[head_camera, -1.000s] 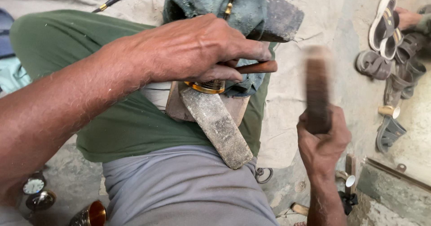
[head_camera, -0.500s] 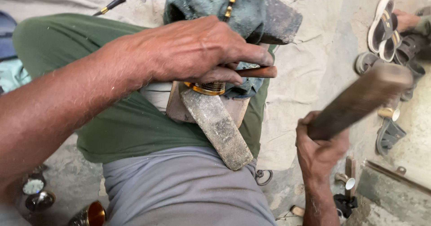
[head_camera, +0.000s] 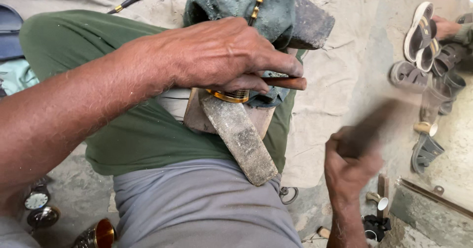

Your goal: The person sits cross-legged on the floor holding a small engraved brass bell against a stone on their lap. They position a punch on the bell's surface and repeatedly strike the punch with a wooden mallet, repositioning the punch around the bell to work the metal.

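open: bare cloth (head_camera: 325,110) right of knee | blocked: sandals (head_camera: 423,31) far right

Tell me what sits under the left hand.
Under the left hand a brass ring rests on a grey bar, beside a brown rod. The hand covers most of the ring and the rod's other end.

Floor-level metal workshop: iron anvil bar (head_camera: 239,134), brass cup (head_camera: 101,233), dusty ground (head_camera: 340,46).

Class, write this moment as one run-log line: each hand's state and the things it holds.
left hand: presses brass ring and rod on worn bar | right hand: grip shut on blurred mallet
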A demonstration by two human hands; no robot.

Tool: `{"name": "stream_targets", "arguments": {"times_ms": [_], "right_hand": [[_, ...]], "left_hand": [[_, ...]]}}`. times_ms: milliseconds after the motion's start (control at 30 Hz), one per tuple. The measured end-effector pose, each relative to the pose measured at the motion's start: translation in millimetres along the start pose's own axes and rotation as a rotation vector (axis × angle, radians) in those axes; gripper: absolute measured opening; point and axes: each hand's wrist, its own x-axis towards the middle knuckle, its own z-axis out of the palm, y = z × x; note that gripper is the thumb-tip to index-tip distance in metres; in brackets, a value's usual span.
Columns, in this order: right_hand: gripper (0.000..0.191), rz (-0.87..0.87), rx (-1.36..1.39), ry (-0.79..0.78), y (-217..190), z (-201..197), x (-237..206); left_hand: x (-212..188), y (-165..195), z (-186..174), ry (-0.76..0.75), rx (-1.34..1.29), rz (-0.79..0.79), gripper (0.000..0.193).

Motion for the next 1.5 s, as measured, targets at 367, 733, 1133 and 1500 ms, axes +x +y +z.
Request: {"name": "stream_targets", "arguments": {"times_ms": [367,733,1133,1500], "right_hand": [[0.047,0.475,0.391,-0.097,4.2,0.6,26.0],[0.046,-0.006,0.069,-0.432,-65.1,-20.4,76.8],[0.027,-0.320,-0.451,-0.372,-73.9,-37.9,93.8],[0.034,-0.292,-0.573,-0.389,-48.9,-36.3,90.8]], "left_hand": [[-19.6,1.4,15.6,0.319,-0.037,-0.282,0.047],[-23.0,6.2,31.9,0.368,0.117,-0.230,0.045],[-25.0,-6.6,34.3,0.370,0.122,-0.190,0.053],[-15.7,-10.4,28.2,0.315,0.061,-0.158,0.048]]}}
